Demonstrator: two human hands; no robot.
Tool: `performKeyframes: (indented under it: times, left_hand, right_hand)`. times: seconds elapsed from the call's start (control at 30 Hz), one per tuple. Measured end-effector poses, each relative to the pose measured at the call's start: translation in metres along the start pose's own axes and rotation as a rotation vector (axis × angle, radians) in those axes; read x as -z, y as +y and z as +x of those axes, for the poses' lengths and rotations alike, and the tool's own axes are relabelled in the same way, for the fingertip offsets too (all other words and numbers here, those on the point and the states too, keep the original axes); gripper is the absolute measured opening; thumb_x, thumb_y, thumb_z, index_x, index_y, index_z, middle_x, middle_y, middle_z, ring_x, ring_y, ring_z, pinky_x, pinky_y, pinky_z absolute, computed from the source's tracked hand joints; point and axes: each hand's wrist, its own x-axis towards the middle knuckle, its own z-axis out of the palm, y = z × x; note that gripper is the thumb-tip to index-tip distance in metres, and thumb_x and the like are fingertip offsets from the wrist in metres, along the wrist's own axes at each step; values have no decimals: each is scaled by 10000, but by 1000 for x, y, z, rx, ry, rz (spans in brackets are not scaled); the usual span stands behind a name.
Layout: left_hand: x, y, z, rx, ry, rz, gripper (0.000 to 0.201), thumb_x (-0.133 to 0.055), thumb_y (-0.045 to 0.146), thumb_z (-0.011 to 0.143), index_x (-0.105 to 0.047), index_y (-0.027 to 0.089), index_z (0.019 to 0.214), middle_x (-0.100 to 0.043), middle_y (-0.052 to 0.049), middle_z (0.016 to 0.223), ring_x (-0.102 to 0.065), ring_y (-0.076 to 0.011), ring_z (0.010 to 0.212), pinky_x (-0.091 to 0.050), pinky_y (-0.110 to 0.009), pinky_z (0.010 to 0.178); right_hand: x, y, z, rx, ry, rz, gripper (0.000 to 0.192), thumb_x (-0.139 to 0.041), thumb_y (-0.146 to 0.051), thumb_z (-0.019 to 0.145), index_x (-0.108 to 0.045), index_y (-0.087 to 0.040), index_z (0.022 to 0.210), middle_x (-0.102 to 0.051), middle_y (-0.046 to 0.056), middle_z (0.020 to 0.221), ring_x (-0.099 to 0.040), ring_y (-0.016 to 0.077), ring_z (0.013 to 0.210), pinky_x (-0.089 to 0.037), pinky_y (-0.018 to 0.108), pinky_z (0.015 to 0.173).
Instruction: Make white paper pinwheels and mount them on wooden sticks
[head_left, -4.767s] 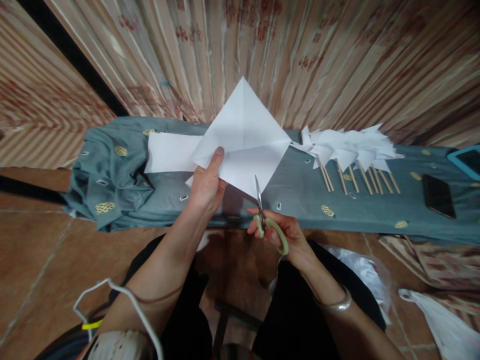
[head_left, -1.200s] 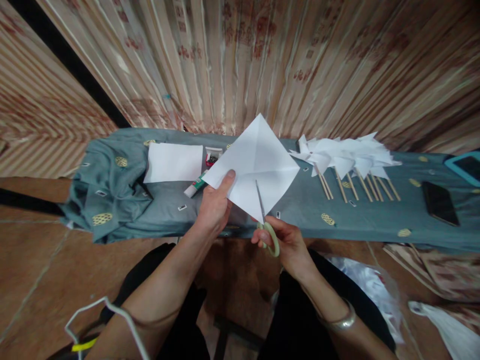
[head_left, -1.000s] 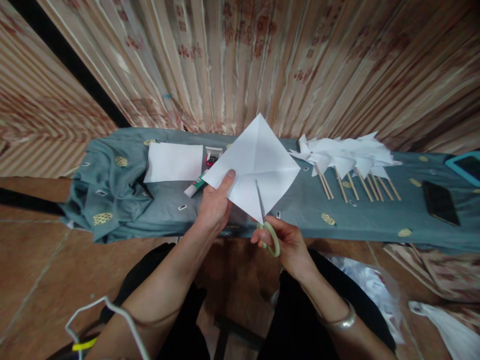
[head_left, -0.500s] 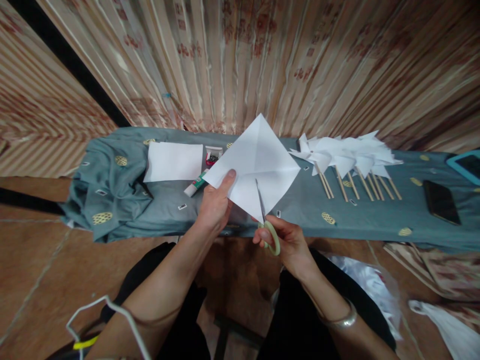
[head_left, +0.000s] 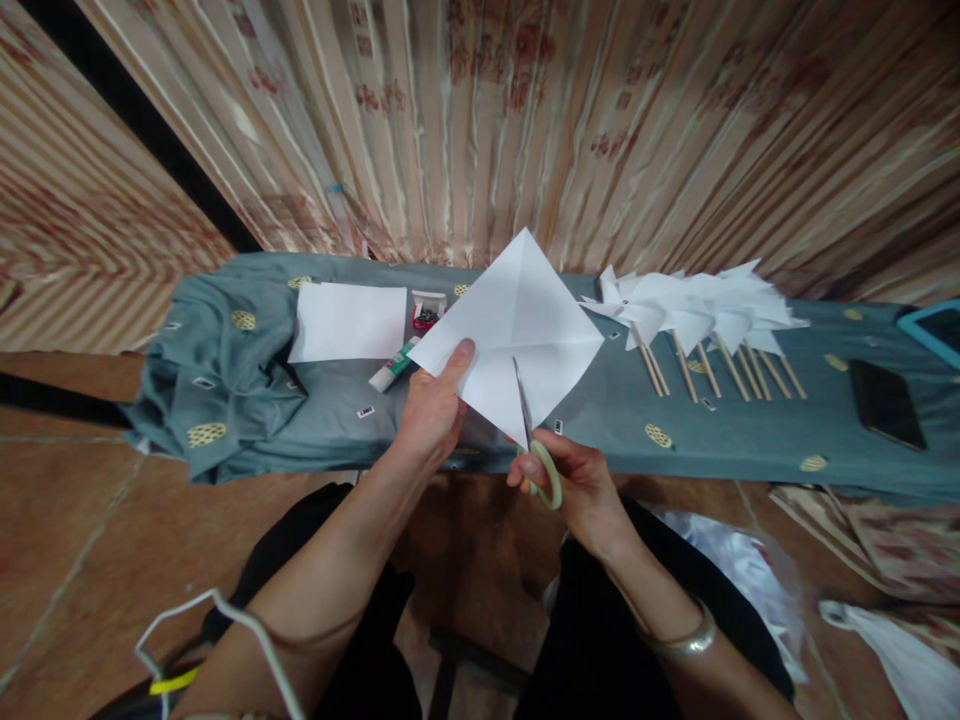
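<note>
My left hand [head_left: 435, 405] pinches the left side of a creased white square of paper [head_left: 517, 300], thumb on top, with one corner pointing toward me. In my right hand [head_left: 574, 485] are scissors [head_left: 546, 475] with pale green handles. Their blades lie along the fold at the paper's near corner, tip close to the centre. Left of the paper are a glue stick [head_left: 394, 365], a small red and white box [head_left: 428, 310] of dark little pieces and a stack of white paper [head_left: 349, 322]. Several paper pinwheels [head_left: 705, 310] on wooden sticks lie to the right.
A grey-green cloth [head_left: 480, 455] covers the long narrow table. Toward its right end lie a dark phone [head_left: 887, 403] and a blue-framed device [head_left: 930, 330]. Behind hangs a patterned curtain [head_left: 480, 130]. A white hanger [head_left: 214, 600] is at lower left, a clear plastic bag [head_left: 739, 565] at lower right.
Almost nothing differs. The whole view has shifted very slightly, while the paper, both hands and the scissors keep the same positions relative to each other.
</note>
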Motion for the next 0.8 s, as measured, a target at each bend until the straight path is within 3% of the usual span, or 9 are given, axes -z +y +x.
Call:
performKeyframes:
  times: [0.37, 0.57, 0.7, 0.8]
  left_hand:
    - [3, -1, 0, -3, -4, 25, 315, -696, 222, 813, -674, 168, 1122, -746, -90, 1135, -628, -262, 1196, -493, -378, 1016]
    - [6, 8, 6, -32, 40, 29, 283, -698, 216, 808, -691, 145, 1082, -733, -100, 1164, -610, -264, 1222, -504, -368, 1017]
    - [14, 19, 14, -95, 56, -12, 248, -674, 170, 815, -700, 138, 1060, -747, -77, 1132, -635, -238, 1180, -504, -340, 1026]
    - [20, 23, 17, -97, 67, -11, 236, -672, 138, 800, -706, 139, 1034, -755, -69, 1105, -667, -232, 1118, -519, -336, 1003]
  right_hand:
    - [2, -2, -2, 6, -25, -53, 435, -771, -603, 673, -631, -195, 620, -670, 9, 593, -536, 89, 491, -440, 210, 467]
    - [7, 1, -6, -29, -223, -41, 538, -692, -664, 732, -688, -177, 959, -731, 50, 744, -597, 118, 597, -489, 252, 577]
    - [33, -9, -13, -133, -447, -89, 465, -765, -542, 733, -685, -169, 999, -713, 34, 740, -609, 109, 626, -494, 234, 605]
    - [63, -18, -20, -154, -510, -102, 433, -767, -514, 744, -708, -169, 999, -721, 51, 744, -616, 121, 606, -478, 230, 557]
